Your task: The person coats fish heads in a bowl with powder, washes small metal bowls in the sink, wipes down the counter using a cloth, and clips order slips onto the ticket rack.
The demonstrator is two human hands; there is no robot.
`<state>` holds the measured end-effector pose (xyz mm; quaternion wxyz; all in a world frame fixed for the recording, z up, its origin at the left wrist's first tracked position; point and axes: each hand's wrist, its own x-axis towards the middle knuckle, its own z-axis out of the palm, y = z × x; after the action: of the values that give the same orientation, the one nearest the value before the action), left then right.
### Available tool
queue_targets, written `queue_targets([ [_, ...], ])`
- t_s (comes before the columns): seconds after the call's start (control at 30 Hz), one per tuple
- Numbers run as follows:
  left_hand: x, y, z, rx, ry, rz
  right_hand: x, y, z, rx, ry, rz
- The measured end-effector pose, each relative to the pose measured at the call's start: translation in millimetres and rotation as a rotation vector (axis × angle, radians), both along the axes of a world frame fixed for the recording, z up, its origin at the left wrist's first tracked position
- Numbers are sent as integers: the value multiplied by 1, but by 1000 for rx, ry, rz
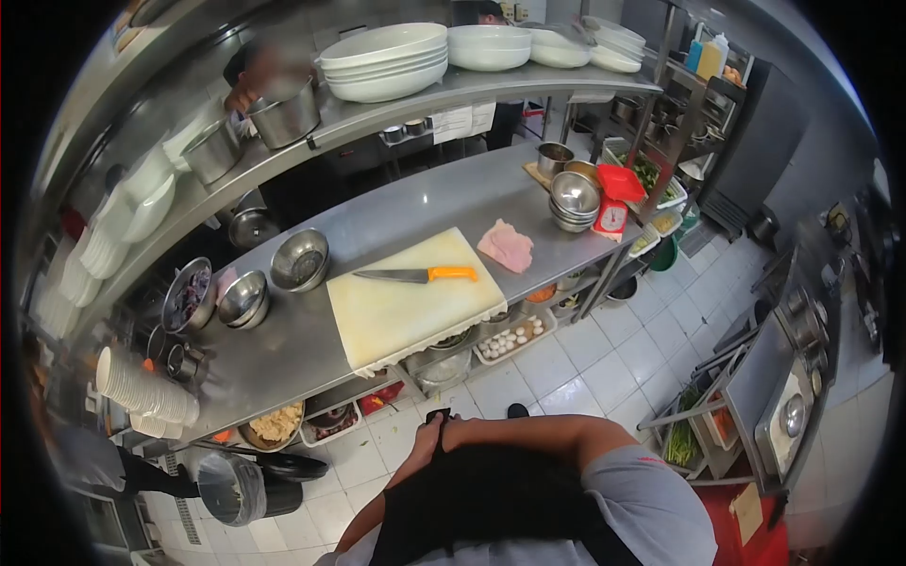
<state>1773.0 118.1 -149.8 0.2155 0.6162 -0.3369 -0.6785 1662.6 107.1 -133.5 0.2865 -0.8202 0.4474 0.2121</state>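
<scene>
My left hand (427, 437) and my right hand (454, 431) meet close together in front of my black apron (472, 495). Between them is a small black object (437, 415), too small to name for certain. Both hands look closed around it, though the fingers are partly hidden. Ahead of them, on the steel counter, lies a pale cutting board (411, 316) over a white cloth. A knife with an orange handle (451, 274) rests across the board, its blade toward the left. To the board's right sits a crumpled pink cloth (507, 245).
Steel bowls (300, 259) stand left of the board, and stacked paper cups (142, 385) at the counter's left end. A red scale (613, 215) is at the right. Below are a tray of eggs (511, 340) and a lined bin (231, 489). People stand beyond the shelf and at left.
</scene>
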Motion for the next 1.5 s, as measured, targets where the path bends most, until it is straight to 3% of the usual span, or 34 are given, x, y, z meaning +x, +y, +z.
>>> queue_targets([
  [0.13,-16,-17,-28,-217,-76,77,-26,-22,19,163,3,305],
  [0.2,-26,-39,-35,-289,-124,94,-62,-44,20,95,-314,254],
  [0.23,-26,-52,-45,-457,-289,-51,-78,-58,22,-124,-300,412],
  [0.27,-23,-58,-54,-613,-454,-201,-100,-77,24,97,-479,278],
  [0.3,-26,-63,-21,-618,-537,-237,-126,-105,70,324,-643,138],
  [0.33,-15,-81,-41,-697,-578,-308,-149,-128,94,-48,-899,56],
  [0.37,-17,-101,2,-617,-718,-431,-168,-172,88,-272,-980,-54],
  [0.4,11,-141,-41,-904,-708,-530,-186,-197,124,-366,-1154,-347],
  [0.43,-23,-143,55,-963,-641,-154,-202,-204,198,-561,-993,-636],
  [0.47,-41,-162,114,-862,-388,27,-217,-250,193,-472,-1530,-647],
  [0.5,-48,-185,152,-976,-372,93,-222,-263,229,-494,-1610,-861],
  [0.53,-55,-205,192,-972,-431,85,-230,-287,249,-635,-1608,-815],
  [0.57,-70,-218,232,-1148,-352,112,-236,-307,265,-776,-1601,-766],
  [0.67,-116,-262,309,-1236,-87,317,-230,-330,301,-546,-1816,-550],
  [0.77,-136,-305,336,-1195,11,276,-224,-337,312,-324,-1799,-532],
  [0.83,-142,-327,334,-1064,-8,237,-223,-346,306,-323,-1811,-549],
  [0.97,-147,-336,327,-1054,26,332,-243,-345,300,-341,-1834,-630],
  [1.13,-157,-329,326,-1156,288,446,-265,-337,304,-279,-1833,-685],
  [1.27,-151,-342,317,-1113,165,442,-263,-334,310,-306,-1833,-676],
  [1.5,-164,-332,328,-1136,217,439,-249,-333,312,-317,-1809,-682],
])
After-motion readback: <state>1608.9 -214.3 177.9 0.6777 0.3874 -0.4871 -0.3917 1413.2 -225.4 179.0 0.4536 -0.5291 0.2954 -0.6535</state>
